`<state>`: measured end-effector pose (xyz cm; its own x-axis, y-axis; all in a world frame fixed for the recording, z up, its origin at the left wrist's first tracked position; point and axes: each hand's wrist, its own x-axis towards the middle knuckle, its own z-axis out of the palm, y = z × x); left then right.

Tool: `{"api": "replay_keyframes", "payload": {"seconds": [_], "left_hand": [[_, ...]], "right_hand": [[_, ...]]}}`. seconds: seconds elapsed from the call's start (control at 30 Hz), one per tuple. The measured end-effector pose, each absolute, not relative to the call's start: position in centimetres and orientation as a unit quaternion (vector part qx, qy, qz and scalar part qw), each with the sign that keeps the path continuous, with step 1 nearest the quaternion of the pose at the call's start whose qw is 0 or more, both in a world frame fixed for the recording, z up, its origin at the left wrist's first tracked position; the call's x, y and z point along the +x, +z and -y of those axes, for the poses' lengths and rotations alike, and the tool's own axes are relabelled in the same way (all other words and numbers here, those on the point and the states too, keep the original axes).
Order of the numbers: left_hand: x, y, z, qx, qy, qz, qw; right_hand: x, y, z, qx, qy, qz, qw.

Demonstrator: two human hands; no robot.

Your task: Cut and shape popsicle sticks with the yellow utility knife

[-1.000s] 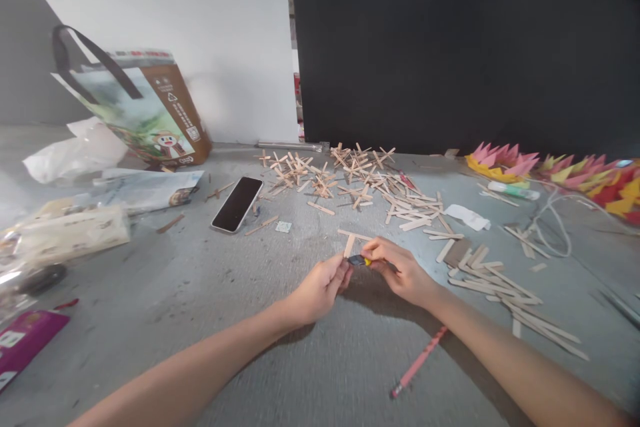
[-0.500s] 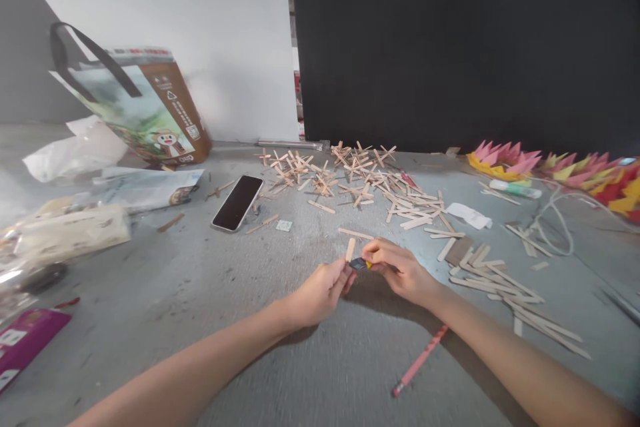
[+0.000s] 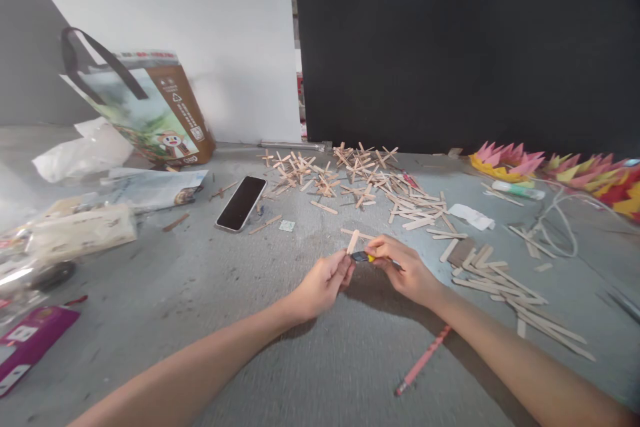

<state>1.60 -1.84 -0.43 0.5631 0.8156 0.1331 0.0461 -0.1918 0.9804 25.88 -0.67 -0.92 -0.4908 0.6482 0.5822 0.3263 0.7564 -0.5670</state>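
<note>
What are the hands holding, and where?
Left hand pinches a flat wooden craft stick by its lower end; right hand grips a small yellow-and-black tool at its yellow end.

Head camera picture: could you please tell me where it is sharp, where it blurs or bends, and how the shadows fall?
Head view: sharp around the hands, left hand and right hand; soft and stretched at the edges, where the bag leans; lighting even, with a soft shadow on the table just beneath the hands.
</note>
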Motion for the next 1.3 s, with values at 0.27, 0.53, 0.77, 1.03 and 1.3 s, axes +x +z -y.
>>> {"api": "replay_keyframes", "payload": {"seconds": [0.27, 0.53, 0.77, 1.03, 1.3], "left_hand": [[2.0, -1.2, 1.7, 0.573, 0.425, -0.311, 0.628], [2.1, -0.6, 1.8, 0.573, 0.387, -0.303, 0.656], [1.6, 0.4, 2.3, 0.616, 0.342, -0.318, 0.634], [1.6, 0.0, 2.1, 0.623, 0.332, -0.309, 0.638], [1.6, 0.2, 2.1, 0.627, 0.326, -0.305, 0.638]], "right_hand": [[26.8, -1.6, 0.6, -0.344, 0.148, 0.798, 0.472], [26.3, -0.7, 1.3, -0.322, 0.194, 0.831, 0.41], [26.3, -0.6, 1.0, -0.291, 0.197, 0.85, 0.392], [26.3, -0.6, 1.0, -0.291, 0.186, 0.856, 0.385], [26.2, -0.4, 1.0, -0.29, 0.196, 0.854, 0.385]]}}
